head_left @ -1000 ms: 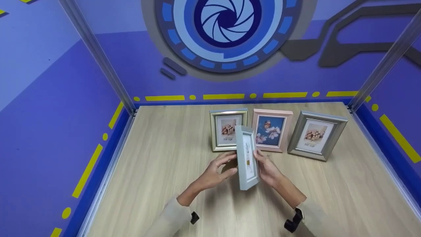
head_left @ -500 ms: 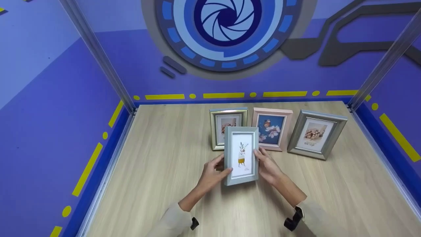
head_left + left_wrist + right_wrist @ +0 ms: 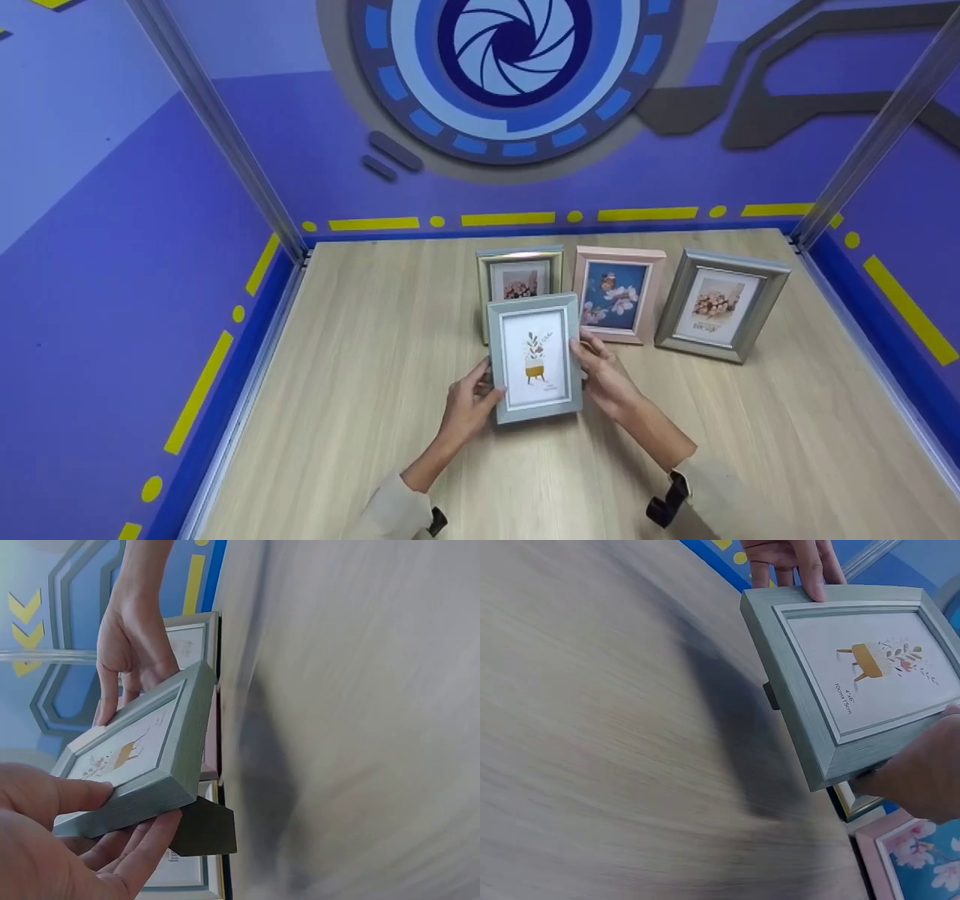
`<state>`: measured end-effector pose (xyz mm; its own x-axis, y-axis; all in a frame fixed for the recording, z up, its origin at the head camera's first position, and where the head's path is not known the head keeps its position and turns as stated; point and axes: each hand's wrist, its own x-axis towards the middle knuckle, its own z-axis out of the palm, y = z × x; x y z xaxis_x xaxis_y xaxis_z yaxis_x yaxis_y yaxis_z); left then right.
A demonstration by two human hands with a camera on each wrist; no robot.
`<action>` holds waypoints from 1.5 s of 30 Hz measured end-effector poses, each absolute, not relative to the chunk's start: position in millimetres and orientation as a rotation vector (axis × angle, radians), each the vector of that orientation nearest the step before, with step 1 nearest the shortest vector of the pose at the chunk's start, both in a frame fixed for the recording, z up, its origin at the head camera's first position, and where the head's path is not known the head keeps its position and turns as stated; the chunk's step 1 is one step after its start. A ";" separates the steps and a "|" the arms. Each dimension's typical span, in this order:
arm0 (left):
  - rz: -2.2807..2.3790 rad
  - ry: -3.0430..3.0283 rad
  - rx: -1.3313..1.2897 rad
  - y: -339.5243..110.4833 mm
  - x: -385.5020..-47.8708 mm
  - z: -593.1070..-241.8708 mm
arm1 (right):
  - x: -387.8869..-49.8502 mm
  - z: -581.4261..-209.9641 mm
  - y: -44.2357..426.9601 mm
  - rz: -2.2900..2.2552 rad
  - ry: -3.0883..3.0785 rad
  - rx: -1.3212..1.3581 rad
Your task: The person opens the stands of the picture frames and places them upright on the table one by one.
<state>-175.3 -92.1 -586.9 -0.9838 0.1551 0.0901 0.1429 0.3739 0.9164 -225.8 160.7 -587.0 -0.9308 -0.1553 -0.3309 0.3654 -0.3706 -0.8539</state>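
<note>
Both hands hold a pale green-grey picture frame (image 3: 536,415) above the table, its picture of a plant in a yellow pot facing the person. My left hand (image 3: 466,409) grips the left edge, thumb on the front and fingers behind. On the opposite edge, my right hand (image 3: 611,379) pinches with the thumb in front. A dark stand flap (image 3: 206,829) sticks out from the back in the left wrist view. Behind the held frame stands a gold picture frame (image 3: 517,256), partly covered. Beside it are a pink picture frame (image 3: 652,296) and a silver-grey picture frame (image 3: 765,307).
The wooden table (image 3: 360,375) meets blue-purple panels (image 3: 255,135) at the back and sides, with metal posts (image 3: 217,127) in the corners. The three standing frames make a row near the back. A shadow of the held frame falls on the table.
The green-grey frame has turned from edge-on to face the person and shifted a little left. My left hand, apart from its edge or barely touching before, now grips it. The standing frames stay put.
</note>
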 end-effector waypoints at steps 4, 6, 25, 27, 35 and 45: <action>1.742 2.599 0.261 -101.8 -177.3 -590.9 | -228.9 -585.1 155.7 -2.298 1.625 0.262; 1.763 2.603 0.266 -107.0 -178.0 -592.5 | -230.3 -584.2 152.4 -2.269 1.691 0.245; 1.824 2.673 -0.097 -182.1 -170.9 -604.5 | -242.0 -595.0 65.8 -2.169 2.189 -0.234; 1.821 2.683 -0.141 -187.3 -171.5 -606.2 | -243.3 -596.2 59.5 -2.141 2.226 -0.294; 1.844 2.684 -0.308 -205.4 -182.4 -610.2 | -255.1 -591.1 32.0 -2.095 2.355 -0.432; 1.941 2.659 -0.377 -222.5 -207.6 -613.8 | -274.9 -581.2 4.9 -2.013 2.528 -0.655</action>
<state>-207.6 -222.5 -613.8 -0.9596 -0.2814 0.0049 -0.0810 0.2930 0.9527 -274.9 4.9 -581.2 -0.9095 -0.2081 0.3598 -0.3973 0.1808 -0.8997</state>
